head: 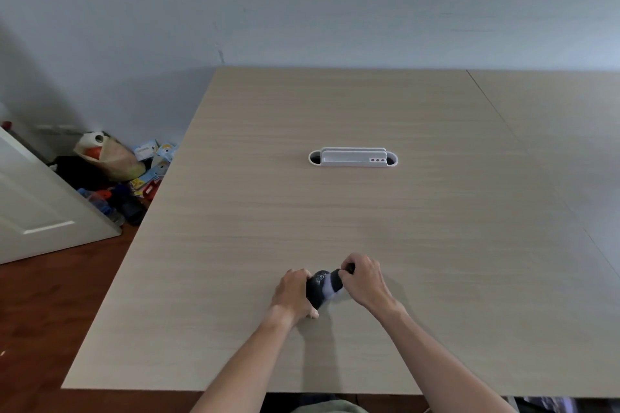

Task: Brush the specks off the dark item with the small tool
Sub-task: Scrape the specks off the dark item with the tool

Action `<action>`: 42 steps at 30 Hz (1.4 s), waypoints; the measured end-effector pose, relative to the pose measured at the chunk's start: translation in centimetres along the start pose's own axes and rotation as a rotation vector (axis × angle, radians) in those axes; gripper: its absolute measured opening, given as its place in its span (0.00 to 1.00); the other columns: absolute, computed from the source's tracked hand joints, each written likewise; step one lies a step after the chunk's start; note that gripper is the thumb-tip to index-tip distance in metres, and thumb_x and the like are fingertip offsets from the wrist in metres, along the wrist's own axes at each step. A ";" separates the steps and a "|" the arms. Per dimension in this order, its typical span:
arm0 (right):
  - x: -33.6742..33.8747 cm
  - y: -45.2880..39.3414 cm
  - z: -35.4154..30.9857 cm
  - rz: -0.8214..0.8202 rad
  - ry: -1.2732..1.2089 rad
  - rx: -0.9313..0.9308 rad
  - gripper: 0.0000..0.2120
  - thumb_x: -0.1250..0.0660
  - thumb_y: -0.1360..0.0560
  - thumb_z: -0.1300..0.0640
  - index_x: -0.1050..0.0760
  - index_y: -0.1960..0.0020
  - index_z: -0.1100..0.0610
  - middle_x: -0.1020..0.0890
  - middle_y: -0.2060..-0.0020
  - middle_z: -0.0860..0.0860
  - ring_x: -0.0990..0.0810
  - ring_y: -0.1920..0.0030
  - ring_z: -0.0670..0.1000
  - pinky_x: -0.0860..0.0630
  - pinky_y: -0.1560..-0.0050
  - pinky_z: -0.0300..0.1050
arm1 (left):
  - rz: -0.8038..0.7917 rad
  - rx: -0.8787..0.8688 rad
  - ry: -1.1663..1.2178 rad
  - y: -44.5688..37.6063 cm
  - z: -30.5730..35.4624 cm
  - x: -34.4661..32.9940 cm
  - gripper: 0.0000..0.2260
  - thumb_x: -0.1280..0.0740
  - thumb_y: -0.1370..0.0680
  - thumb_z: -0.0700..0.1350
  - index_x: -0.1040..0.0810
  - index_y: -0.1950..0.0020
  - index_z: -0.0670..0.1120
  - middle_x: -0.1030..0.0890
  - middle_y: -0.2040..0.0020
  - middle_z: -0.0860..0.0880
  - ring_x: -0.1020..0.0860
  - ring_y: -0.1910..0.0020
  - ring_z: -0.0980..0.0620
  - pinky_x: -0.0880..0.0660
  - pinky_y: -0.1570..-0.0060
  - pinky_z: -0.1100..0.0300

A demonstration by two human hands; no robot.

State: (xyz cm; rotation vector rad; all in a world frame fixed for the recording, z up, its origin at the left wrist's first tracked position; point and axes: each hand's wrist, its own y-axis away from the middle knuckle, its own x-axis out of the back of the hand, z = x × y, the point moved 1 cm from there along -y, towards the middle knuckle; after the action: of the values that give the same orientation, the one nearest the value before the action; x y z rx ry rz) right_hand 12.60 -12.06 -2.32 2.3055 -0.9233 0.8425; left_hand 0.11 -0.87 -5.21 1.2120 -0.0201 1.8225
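Left hand [293, 293]: grip curled shut round the left side of the dark item [317, 288]. Thumb down near the tabletop [335, 211].
Right hand [364, 280]: fingers pinched tight on a small dark tool [349, 267], right at the top end of the dark item. Too small to tell what kind of tool.
Dark item: black & rounded, w/ a pale grey-white band [330, 285] across it. It sits low on the tabletop, near the front edge, btwn both hands. Can't tell if it rests on the wood or is lifted a bit. A few light shiny spots show on its top.
Tabletop: light wood, big. A seam runs down the right side.
White tray [353, 157]: long, w/ round ends, in the middle of the tabletop, well apart from the hands. Three small red dots on its right part.
Floor [50, 312]: red-brown wood, on the left.
Corner pile [114, 171]: a bag, boxes & toys by the wall.
White door [37, 207]: far left, leaning open.
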 end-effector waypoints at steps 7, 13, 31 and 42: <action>0.1 0.0 -0.3 0.027 -0.143 -0.047 0.05 0.36 0.31 0.65 0.22 0.62 0.59 0.19 0.65 0.50 0.22 0.61 0.49 0.29 0.65 0.38 | 0.001 -0.008 -0.007 -0.4 -0.4 -0.4 0.29 0.19 0.48 0.48 0.22 0.48 0.48 0.21 0.49 0.48 0.23 0.46 0.46 0.23 0.51 0.55; 0.1 -0.4 0.3 0.120 -0.015 -0.035 0.05 0.40 0.30 0.66 0.26 0.60 0.61 0.21 0.62 0.53 0.25 0.60 0.53 0.30 0.63 0.45 | -0.005 -0.024 -0.005 -0.8 -0.7 -0.9 0.32 0.19 0.48 0.46 0.22 0.46 0.50 0.22 0.47 0.48 0.24 0.46 0.47 0.23 0.49 0.56; -0.6 0.0 0.4 0.070 0.020 0.031 0.05 0.39 0.32 0.66 0.25 0.61 0.60 0.21 0.62 0.52 0.25 0.61 0.52 0.31 0.64 0.42 | -0.003 -0.051 0.004 -0.8 -0.5 -0.7 0.28 0.20 0.44 0.42 0.23 0.46 0.48 0.25 0.47 0.49 0.24 0.48 0.47 0.25 0.52 0.57; 0.0 -1.1 -0.6 -0.034 -0.073 0.045 0.04 0.37 0.30 0.64 0.23 0.61 0.59 0.20 0.64 0.51 0.24 0.61 0.50 0.33 0.67 0.33 | 0.024 -0.015 0.072 -0.4 -0.7 -0.7 0.30 0.20 0.45 0.42 0.28 0.47 0.47 0.25 0.47 0.48 0.25 0.48 0.47 0.28 0.56 0.58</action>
State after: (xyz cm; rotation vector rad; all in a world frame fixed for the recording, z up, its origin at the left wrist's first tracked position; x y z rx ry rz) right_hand 13.18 -10.95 -2.19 2.3978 -0.9026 0.7769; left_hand -0.04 -0.75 -6.25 1.1391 -0.0082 1.8828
